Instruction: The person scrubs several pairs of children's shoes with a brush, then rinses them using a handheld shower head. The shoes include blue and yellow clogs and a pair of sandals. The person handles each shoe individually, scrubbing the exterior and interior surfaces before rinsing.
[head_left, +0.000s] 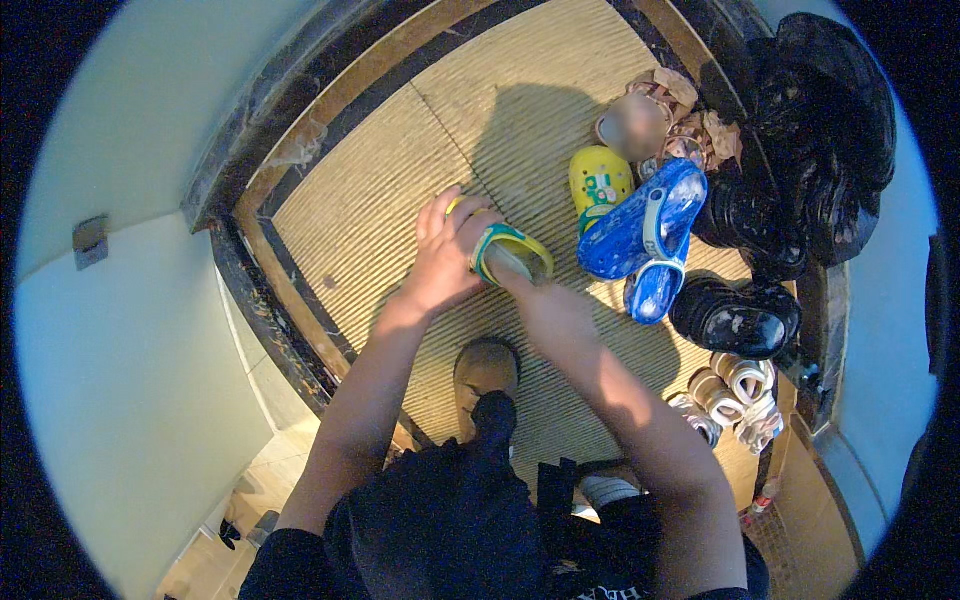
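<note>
My left hand (454, 247) is wrapped around a yellow clog with a green strap (536, 253), holding it over the ribbed floor. The fingers of my right hand (544, 304) reach into its foot opening; the hand is blurred, and its fingertips are hidden inside. To the right, a matching yellow clog (600, 176) rests on the floor. Beside it lie two blue clogs, one (645, 225) resting across the other (655, 294).
Black shoes (739, 319) and large black plastic bags (817, 142) line the right edge. Small sneakers (716, 397) sit below them. Crumpled brown paper (720, 139) lies at the upper right. A raised dark frame (270, 300) borders the floor. My shoe (486, 371) stands below my hands.
</note>
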